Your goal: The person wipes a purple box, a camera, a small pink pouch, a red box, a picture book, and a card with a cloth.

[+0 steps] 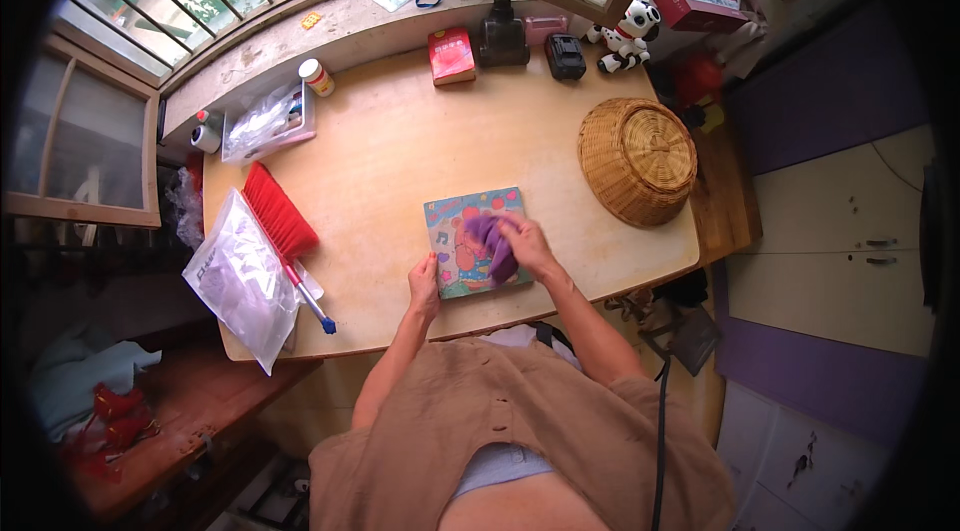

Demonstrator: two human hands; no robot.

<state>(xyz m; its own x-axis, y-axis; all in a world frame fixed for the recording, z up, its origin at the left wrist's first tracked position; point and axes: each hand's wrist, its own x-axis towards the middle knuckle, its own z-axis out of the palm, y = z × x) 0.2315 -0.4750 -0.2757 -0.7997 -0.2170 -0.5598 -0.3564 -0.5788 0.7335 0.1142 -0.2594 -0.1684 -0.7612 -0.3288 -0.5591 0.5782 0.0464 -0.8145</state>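
Observation:
A square picture book or album [452, 280] with a cartoon bear on its cover lies near the table's front edge. My left hand [424, 285] grips its left edge, the thumb resting on top. In my right hand [529, 250] is a bunched purple cloth [495, 242], lying over the right part of the cover and hiding some of the picture. The cloth and the fingers holding it look slightly blurred.
On the wooden table [367, 148], a red-bristled brush [279, 212] and a clear plastic bag [244, 276] lie left. An upturned wicker basket [637, 160] stands right. At the back are a plastic bin [270, 126], a red book [451, 57], a black battery pack [565, 56] and a toy dog [630, 34].

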